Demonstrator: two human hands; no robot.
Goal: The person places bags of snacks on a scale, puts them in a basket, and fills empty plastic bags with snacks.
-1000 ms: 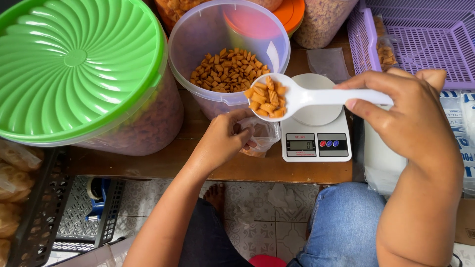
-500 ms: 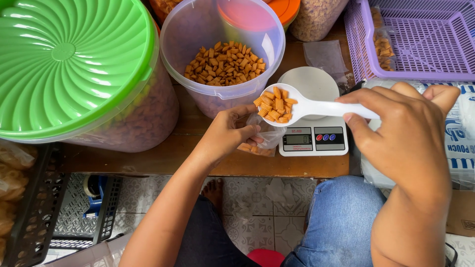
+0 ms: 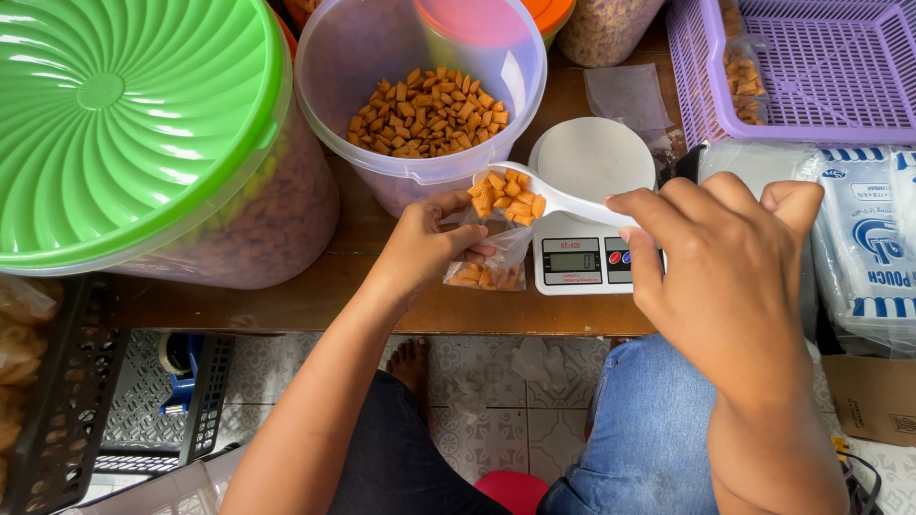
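Right hand (image 3: pixel 725 277) grip closed on the handle of a white plastic spoon (image 3: pixel 549 198); spoon's long axis runs roughly level across the frame, handle end inside the grip, bowl pointing away toward the left hand, heaped with orange-brown snack pieces (image 3: pixel 508 195). Left hand (image 3: pixel 429 243) pinches the mouth of a small clear plastic bag (image 3: pixel 487 259), narrow grip, thumb and fingers on the top edge; bag hangs just below the spoon bowl, a few pieces already at its bottom, over the front edge of the wooden bench (image 3: pixel 363 286). Just beside the right grip, under the spoon handle: white digital kitchen scale (image 3: pixel 582 238) with round platform, small grey display and red and blue buttons facing the person. Beyond the left grip: open clear round tub (image 3: pixel 420 95) partly filled with the same pieces. Further left of that grip: large clear tub with a ribbed green lid (image 3: pixel 124 124), brownish snacks inside. Beyond the right grip: purple lattice basket (image 3: pixel 811 67) holding a slim clear packet of snacks (image 3: pixel 739 72); flat empty clear bag (image 3: pixel 625 95) lies on the bench between the basket and the open tub. Right of the right grip: stack of white pouch packs with blue print (image 3: pixel 868 257), label side up. Below that, a brown cardboard box corner (image 3: pixel 873 401) on the tiled floor (image 3: pixel 496 401).
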